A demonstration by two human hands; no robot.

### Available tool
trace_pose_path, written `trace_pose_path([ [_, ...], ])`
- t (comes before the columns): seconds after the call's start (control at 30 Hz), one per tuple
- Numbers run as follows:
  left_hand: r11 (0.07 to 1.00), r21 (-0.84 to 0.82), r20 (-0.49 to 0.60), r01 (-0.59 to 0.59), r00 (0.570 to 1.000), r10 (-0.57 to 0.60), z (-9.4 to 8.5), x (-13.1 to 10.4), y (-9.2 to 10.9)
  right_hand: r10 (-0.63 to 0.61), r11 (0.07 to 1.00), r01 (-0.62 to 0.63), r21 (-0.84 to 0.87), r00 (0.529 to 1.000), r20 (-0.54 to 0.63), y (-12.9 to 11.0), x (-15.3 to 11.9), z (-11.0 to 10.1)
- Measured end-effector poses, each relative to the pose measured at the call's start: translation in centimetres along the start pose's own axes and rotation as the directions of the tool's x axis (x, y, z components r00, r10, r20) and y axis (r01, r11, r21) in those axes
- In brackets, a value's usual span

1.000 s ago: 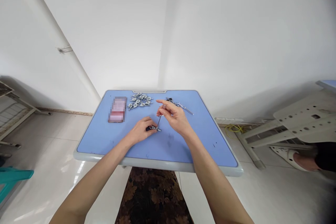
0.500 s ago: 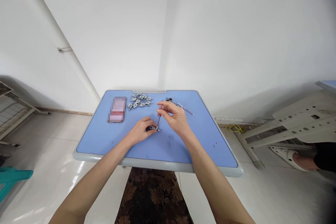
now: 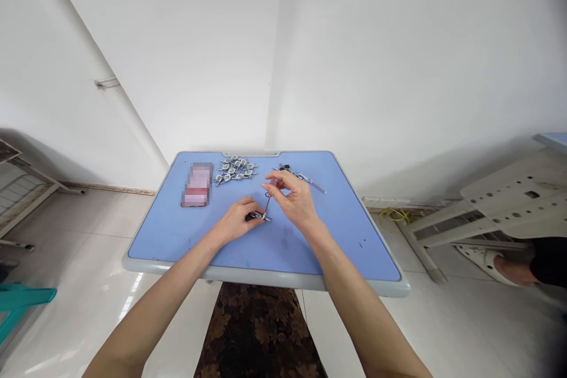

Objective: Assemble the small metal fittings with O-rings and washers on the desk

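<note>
Two-handed stuff: pinching a small silver-and-black metal fitting [image 3: 260,216] in the bare left hand [image 3: 237,220], mid blue rectangular tabletop [image 3: 334,242], and gripping a slim metal-shafted screwdriver [image 3: 267,205] in the bare right hand [image 3: 295,195], angled down at it.

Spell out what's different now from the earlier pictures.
The right hand has shifted its grip on the screwdriver: compared with a second ago, the index fingertip sits lower and the thumb reaches farther left, closer together. Nothing was visibly picked up or let go. Unchanged: the left hand holding a small metal part, the phone and the pile of metal pieces.
</note>
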State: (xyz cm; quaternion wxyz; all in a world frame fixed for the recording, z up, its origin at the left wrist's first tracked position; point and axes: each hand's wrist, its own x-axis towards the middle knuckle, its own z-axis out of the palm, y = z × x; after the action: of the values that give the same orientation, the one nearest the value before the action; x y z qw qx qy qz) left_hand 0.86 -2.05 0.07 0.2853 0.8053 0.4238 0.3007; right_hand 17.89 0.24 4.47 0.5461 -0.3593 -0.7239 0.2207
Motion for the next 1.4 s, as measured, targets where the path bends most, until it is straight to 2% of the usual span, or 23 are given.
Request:
trace_pose_path([
  [0.13,0.999,0.039,0.003,-0.030,1.000,0.029,0.0,-0.1,-0.1,0.004,0.999,-0.004,-0.032,1.000,-0.005,0.3,0.0,0.1],
  [0.43,0.991,0.102,0.017,-0.088,0.996,0.086,-0.3,-0.4,0.1,0.098,0.995,-0.098,-0.005,0.995,-0.024,0.5,0.1,-0.1],
  [0.67,0.999,0.022,0.047,-0.026,0.999,0.025,-0.5,-0.2,0.1,0.173,0.985,-0.174,0.005,0.981,-0.092,1.2,0.1,-0.2],
  [0.97,0.999,-0.046,0.056,-0.021,0.998,0.024,-0.7,-0.2,-0.3,0.263,0.964,-0.263,0.022,0.947,-0.184,1.6,0.2,-0.3],
  [1.17,0.999,-0.047,0.037,-0.002,0.999,0.004,-0.6,-0.2,-0.3,0.259,0.966,-0.254,0.052,0.950,-0.177,1.7,0.3,-0.5],
  [1.4,0.997,-0.079,0.028,0.008,1.000,-0.006,-0.5,-0.1,-0.3,0.188,0.982,-0.185,0.033,0.971,-0.150,1.7,0.3,-0.5],
])
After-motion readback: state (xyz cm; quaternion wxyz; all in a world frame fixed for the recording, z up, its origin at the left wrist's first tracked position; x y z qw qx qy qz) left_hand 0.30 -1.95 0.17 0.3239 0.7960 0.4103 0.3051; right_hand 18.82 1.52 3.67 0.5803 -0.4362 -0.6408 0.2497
